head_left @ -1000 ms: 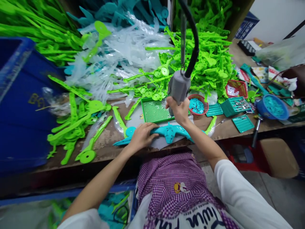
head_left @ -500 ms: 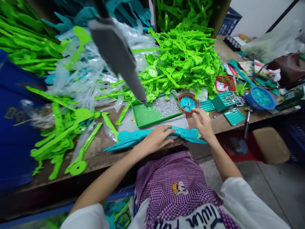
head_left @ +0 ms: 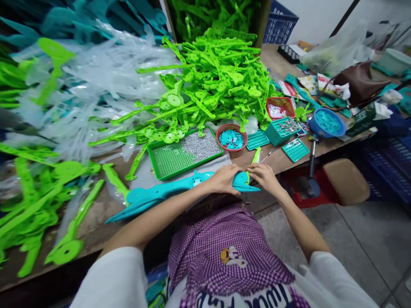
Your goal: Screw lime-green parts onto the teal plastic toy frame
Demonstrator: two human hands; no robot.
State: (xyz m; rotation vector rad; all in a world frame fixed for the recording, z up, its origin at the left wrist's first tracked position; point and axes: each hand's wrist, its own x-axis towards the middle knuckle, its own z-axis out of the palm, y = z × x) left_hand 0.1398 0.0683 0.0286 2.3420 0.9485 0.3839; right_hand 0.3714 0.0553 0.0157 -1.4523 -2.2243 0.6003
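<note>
A long blue plastic part (head_left: 167,188) lies along the table's front edge, its pointed tips at both ends. My left hand (head_left: 224,179) is wrapped round it near its right end. Beside that end, my right hand (head_left: 265,176) has its fingers pinched at a small green piece (head_left: 256,159) that stands up past the fingertips; the lower part of this piece is partly hidden. Behind the blue part is a green tray (head_left: 156,160) holding many small silver pieces (head_left: 202,145). A red basket (head_left: 231,137) of small blue pieces stands right of the tray.
A large heap of green parts (head_left: 218,81) fills the back, with plastic bags (head_left: 105,72) to its left. More green parts (head_left: 48,188) lie at the left. On the right are teal trays (head_left: 296,149), a blue bowl (head_left: 327,122) and a hammer (head_left: 312,158).
The view has shifted right. My left hand has moved along the blue part to its right end and closed round it. My right hand has come down to that end, now with the green piece.
</note>
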